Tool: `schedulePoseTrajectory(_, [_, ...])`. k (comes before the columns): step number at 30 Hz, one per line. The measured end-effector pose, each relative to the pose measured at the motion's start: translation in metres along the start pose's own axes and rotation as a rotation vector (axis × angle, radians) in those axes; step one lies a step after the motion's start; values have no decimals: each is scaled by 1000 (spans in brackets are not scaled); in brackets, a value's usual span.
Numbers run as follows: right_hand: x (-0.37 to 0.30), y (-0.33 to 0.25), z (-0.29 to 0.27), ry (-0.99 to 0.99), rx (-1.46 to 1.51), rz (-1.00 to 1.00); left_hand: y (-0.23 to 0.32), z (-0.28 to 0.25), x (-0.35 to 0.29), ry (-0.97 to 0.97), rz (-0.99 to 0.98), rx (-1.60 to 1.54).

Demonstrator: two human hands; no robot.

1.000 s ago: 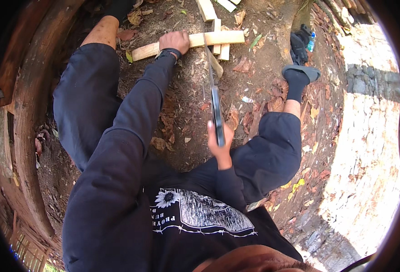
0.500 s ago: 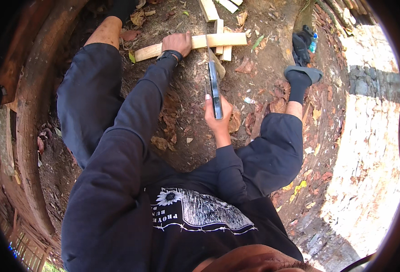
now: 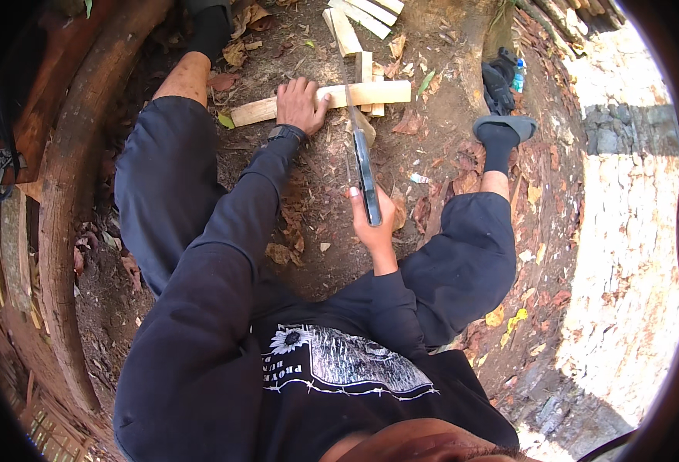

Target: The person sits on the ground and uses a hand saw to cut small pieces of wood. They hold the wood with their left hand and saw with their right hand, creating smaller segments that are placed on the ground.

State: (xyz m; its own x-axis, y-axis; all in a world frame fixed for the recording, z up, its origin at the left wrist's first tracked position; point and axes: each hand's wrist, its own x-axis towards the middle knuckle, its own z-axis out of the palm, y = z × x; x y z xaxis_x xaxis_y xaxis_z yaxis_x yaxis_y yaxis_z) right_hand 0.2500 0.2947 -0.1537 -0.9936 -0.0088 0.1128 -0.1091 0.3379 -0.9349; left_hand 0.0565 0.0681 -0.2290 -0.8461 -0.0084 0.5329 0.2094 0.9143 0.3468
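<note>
A pale wooden strip (image 3: 389, 92) lies crosswise on top of shorter wood pieces on the ground. My left hand (image 3: 301, 106) holds it down left of its middle, fingers across the wood and thumb pointing right along it. In my right hand (image 3: 378, 219) is a handsaw (image 3: 364, 165) with a dark handle, my thumb along its near side. The narrow blade runs away from me and crosses the strip just right of my left thumb. How deep the teeth sit in the wood I cannot tell.
More cut wood pieces (image 3: 362, 17) lie at the far side. A thick log (image 3: 62, 231) curves along the left. Near my right foot are a dark bundle (image 3: 498, 88) and a small bottle (image 3: 519, 77). Dry leaves (image 3: 281, 254) litter the dirt.
The whole view has shifted, so the scene sits lower. My left fingers, curled over the strip before, now stretch across it. The saw still crosses the strip at about the same spot.
</note>
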Motion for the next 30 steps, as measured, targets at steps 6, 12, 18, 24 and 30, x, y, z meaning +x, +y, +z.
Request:
schedulePoseTrajectory(6, [-34,-8,5,13,34,-11,-5,-16,-25,-107,71,36])
schedulePoseTrajectory(12, [-35,-25,-13,2,32,-76,5,-35,-22,61,37,-10])
schedulePoseTrajectory(18, [-22,-50,-25,-19,-17,-177,1,-51,21,79,-40,-2])
schedulePoseTrajectory(24, [-8,-40,-27,52,78,-173,-25,-32,46,-281,-88,-64])
schedulePoseTrajectory(30, [-4,-46,-45,122,92,-127,-32,-12,53,-444,47,-8])
